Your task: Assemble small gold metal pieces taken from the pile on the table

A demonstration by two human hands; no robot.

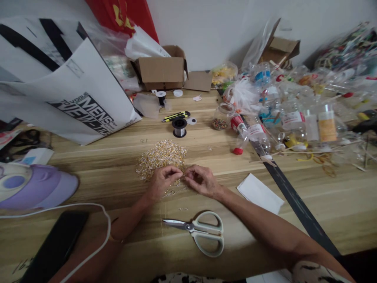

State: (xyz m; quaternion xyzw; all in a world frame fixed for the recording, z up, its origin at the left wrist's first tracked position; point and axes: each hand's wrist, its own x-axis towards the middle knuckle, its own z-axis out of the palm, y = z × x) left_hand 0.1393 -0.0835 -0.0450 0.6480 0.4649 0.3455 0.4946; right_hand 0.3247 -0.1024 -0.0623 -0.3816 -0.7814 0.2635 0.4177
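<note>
A heap of small gold and silver chain pieces (pixel 163 155) lies mid-table. At its front edge, my left hand (pixel 165 179) is closed in a pinch, thumb and index finger together. Close beside it on the right, my right hand (pixel 203 181) pinches too, its fingertips nearly touching those of the left. Whatever lies between the fingertips is too small to make out. Just below the hands is a thin chain with a ring (pixel 172 192), and a short chain bit (pixel 183 209) lies lower. Nearer me are scissors (pixel 193 228) with pale handles, blades pointing left.
A wire spool (pixel 179 128) and a yellow cutter (pixel 176 116) lie behind the heap. Plastic bottles (pixel 257 131) crowd the right side, near folded white paper (pixel 260 193). At left are a paper bag (pixel 88 98), a purple object (pixel 44 186), a black phone (pixel 55 245) and a white cable (pixel 107 220).
</note>
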